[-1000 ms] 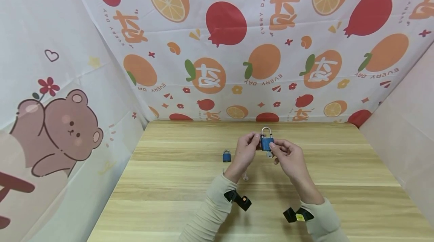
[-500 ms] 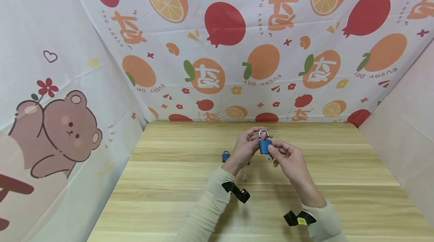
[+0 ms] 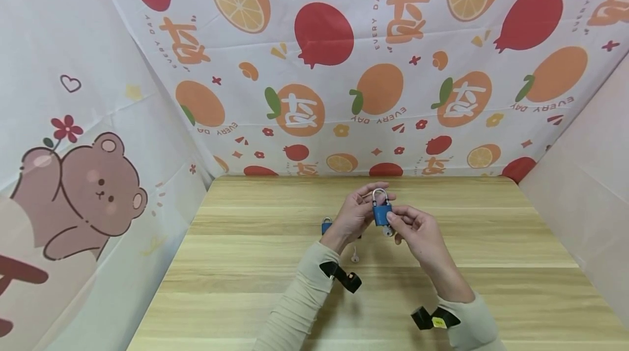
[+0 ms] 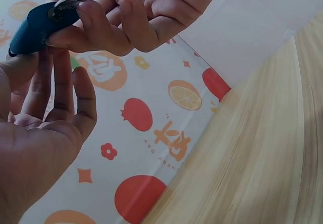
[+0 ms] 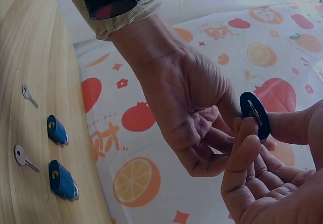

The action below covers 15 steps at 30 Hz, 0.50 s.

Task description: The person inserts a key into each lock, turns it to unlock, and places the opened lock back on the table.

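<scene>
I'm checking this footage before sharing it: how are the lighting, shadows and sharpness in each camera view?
Head view: bright, fairly even, the fruit-print cloth crisp, a soft shadow on the table beside the left sleeve; left wrist view: the held padlock looks dark against paler cloth; right wrist view: it looks dim too, cloth brightest toward the upper right, loose keys distinct in outline.

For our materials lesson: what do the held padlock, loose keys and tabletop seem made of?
Held padlock: probably metal; smooth blue coating, shiny silver shackle. Loose keys: likely metal, plain grey, thin blades. Tabletop: wood or wood-look laminate; smooth-looking, pale streaked grain.
</scene>
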Each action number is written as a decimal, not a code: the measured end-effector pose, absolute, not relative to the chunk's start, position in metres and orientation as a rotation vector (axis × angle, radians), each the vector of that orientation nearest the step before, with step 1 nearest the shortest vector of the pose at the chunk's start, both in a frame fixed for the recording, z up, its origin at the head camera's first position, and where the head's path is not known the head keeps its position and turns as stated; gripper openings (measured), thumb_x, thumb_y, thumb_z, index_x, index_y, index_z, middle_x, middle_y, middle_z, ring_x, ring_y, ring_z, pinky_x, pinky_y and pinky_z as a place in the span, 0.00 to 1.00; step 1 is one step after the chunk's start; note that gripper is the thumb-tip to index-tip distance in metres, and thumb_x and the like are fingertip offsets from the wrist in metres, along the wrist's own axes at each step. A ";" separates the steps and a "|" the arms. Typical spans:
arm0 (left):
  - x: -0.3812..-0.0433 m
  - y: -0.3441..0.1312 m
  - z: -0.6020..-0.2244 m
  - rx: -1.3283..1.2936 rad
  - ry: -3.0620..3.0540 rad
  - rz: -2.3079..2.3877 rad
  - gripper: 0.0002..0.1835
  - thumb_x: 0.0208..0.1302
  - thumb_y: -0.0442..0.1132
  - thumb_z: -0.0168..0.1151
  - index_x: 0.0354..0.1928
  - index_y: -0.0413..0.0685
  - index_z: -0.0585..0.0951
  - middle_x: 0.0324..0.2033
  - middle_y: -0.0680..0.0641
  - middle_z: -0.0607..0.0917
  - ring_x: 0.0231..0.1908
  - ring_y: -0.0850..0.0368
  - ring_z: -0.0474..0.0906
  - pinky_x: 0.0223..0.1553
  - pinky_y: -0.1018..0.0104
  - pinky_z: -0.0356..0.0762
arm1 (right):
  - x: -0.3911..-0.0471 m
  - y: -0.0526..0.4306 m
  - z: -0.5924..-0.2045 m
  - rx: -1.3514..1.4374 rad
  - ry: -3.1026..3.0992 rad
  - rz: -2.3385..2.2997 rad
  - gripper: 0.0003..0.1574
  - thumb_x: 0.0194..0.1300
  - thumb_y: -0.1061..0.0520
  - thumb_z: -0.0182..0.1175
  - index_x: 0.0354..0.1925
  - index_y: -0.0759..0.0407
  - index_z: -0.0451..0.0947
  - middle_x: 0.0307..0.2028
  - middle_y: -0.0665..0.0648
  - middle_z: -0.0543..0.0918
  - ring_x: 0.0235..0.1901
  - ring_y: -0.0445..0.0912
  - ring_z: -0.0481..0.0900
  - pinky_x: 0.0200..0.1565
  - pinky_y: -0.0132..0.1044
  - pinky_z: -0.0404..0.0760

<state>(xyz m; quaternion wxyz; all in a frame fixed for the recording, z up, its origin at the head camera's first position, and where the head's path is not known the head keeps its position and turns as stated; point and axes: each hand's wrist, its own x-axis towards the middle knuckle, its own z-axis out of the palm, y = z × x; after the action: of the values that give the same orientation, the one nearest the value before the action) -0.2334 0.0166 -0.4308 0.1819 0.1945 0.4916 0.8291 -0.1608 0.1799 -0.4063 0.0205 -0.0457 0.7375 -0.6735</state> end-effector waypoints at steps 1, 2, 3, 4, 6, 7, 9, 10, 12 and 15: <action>-0.233 0.017 -0.431 0.552 1.391 2.345 0.20 0.78 0.37 0.52 0.66 0.38 0.72 0.41 0.58 0.90 0.41 0.69 0.87 0.41 0.77 0.83 | -0.161 0.180 -0.406 -0.144 2.286 -2.089 0.24 0.75 0.53 0.59 0.54 0.73 0.76 0.30 0.44 0.86 0.29 0.40 0.79 0.31 0.30 0.80; -0.233 0.017 -0.431 0.555 1.397 2.351 0.20 0.77 0.38 0.54 0.66 0.38 0.73 0.41 0.58 0.90 0.41 0.69 0.87 0.42 0.77 0.83 | -0.161 0.180 -0.406 -0.146 2.285 -2.089 0.24 0.75 0.53 0.60 0.54 0.73 0.76 0.30 0.44 0.86 0.29 0.41 0.80 0.31 0.30 0.80; -0.233 0.017 -0.431 0.556 1.401 2.360 0.20 0.76 0.39 0.55 0.65 0.39 0.75 0.40 0.58 0.90 0.42 0.68 0.87 0.42 0.77 0.84 | -0.161 0.180 -0.406 -0.147 2.285 -2.089 0.24 0.74 0.53 0.60 0.54 0.73 0.76 0.30 0.44 0.86 0.29 0.41 0.80 0.31 0.31 0.80; -0.232 0.017 -0.432 0.556 1.406 2.369 0.18 0.76 0.39 0.57 0.63 0.41 0.77 0.40 0.58 0.90 0.42 0.68 0.87 0.42 0.76 0.84 | -0.160 0.180 -0.406 -0.146 2.286 -2.086 0.24 0.74 0.53 0.60 0.54 0.73 0.76 0.30 0.44 0.86 0.29 0.41 0.79 0.31 0.31 0.80; -0.231 0.016 -0.432 0.557 1.411 2.389 0.13 0.74 0.39 0.58 0.57 0.47 0.82 0.39 0.58 0.90 0.44 0.67 0.87 0.44 0.75 0.84 | -0.160 0.180 -0.406 -0.141 2.287 -2.081 0.23 0.74 0.53 0.60 0.54 0.73 0.77 0.30 0.45 0.86 0.28 0.41 0.79 0.31 0.31 0.80; -0.231 0.016 -0.432 0.559 1.414 2.396 0.11 0.75 0.37 0.57 0.53 0.51 0.84 0.39 0.58 0.91 0.45 0.67 0.87 0.45 0.74 0.84 | -0.159 0.180 -0.406 -0.138 2.289 -2.078 0.23 0.74 0.53 0.60 0.54 0.73 0.77 0.30 0.44 0.86 0.28 0.40 0.79 0.31 0.31 0.80; -0.230 0.016 -0.431 0.567 1.409 2.409 0.12 0.75 0.35 0.56 0.49 0.56 0.86 0.38 0.58 0.91 0.44 0.67 0.87 0.46 0.73 0.84 | -0.159 0.181 -0.407 -0.130 2.294 -2.071 0.23 0.74 0.54 0.60 0.54 0.73 0.77 0.31 0.44 0.86 0.28 0.39 0.79 0.31 0.31 0.79; -0.230 0.016 -0.431 0.575 1.407 2.411 0.12 0.75 0.35 0.57 0.47 0.58 0.87 0.37 0.58 0.91 0.44 0.67 0.87 0.47 0.73 0.84 | -0.158 0.181 -0.407 -0.129 2.294 -2.069 0.23 0.74 0.54 0.60 0.54 0.73 0.77 0.31 0.45 0.86 0.27 0.39 0.78 0.31 0.31 0.79; -0.230 0.016 -0.431 0.591 1.409 2.416 0.09 0.72 0.37 0.60 0.45 0.59 0.87 0.37 0.58 0.91 0.44 0.67 0.87 0.48 0.73 0.84 | -0.158 0.181 -0.408 -0.131 2.299 -2.067 0.23 0.74 0.54 0.61 0.53 0.73 0.77 0.31 0.45 0.86 0.27 0.39 0.78 0.30 0.31 0.79; -0.231 0.016 -0.431 0.601 1.431 2.418 0.08 0.66 0.43 0.66 0.45 0.59 0.88 0.37 0.58 0.92 0.44 0.67 0.88 0.49 0.73 0.83 | -0.158 0.182 -0.408 -0.148 2.308 -2.065 0.22 0.74 0.54 0.61 0.53 0.73 0.77 0.30 0.45 0.86 0.27 0.39 0.77 0.29 0.31 0.78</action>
<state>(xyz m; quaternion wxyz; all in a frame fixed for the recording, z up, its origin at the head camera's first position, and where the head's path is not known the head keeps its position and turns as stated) -0.2306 0.0161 -0.4306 0.1339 0.2075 0.4935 0.8339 -0.1583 0.1820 -0.4081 0.0207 -0.0476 0.7443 -0.6659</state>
